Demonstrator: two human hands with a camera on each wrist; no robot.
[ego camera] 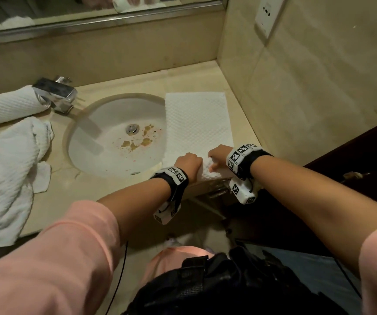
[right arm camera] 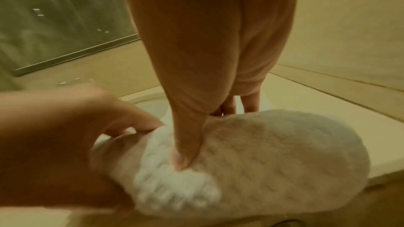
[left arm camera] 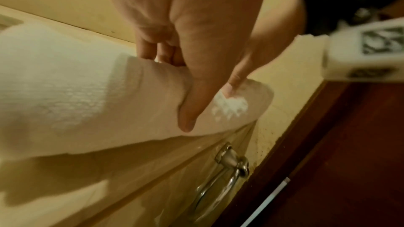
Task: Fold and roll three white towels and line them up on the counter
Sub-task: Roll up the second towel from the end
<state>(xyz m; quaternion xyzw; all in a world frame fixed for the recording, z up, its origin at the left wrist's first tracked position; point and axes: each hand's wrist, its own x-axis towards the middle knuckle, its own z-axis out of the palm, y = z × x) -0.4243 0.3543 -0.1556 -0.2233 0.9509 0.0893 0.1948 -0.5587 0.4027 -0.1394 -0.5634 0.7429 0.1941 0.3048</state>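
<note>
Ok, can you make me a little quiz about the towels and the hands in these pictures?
1. True or false: both hands are on the towel being rolled.
2. Which side of the sink does that towel lie on: A left, B right?
3. Fill in: the rolled towel lies beside the ____.

Key: 1 true; 2 B; 3 faucet.

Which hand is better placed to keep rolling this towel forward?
Neither alone: the left hand and right hand both grip the rolled near end of the towel, side by side. Likely both push together.
</note>
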